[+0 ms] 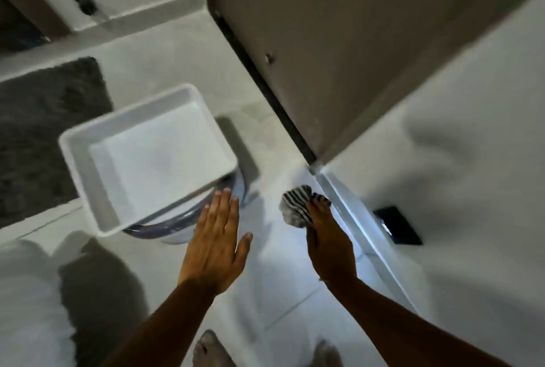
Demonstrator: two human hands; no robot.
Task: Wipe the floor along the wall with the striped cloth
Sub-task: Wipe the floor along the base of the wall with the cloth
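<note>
A crumpled black-and-white striped cloth (296, 204) is pressed to the pale tiled floor (274, 284) close to the skirting of the white wall (442, 189), just below the door's lower corner. My right hand (327, 242) grips the cloth from behind, fingers closed over it. Held flat in the air with fingers spread, my left hand (216, 245) holds nothing, next to the bucket.
A white rectangular tray (76, 154) rests on a bucket (177, 234) left of my hands. A grey-brown door (339, 42) stands at the wall corner. A dark mat (44, 130) lies at the left. A black wall outlet (398, 225) sits low. My feet (209, 349) are below.
</note>
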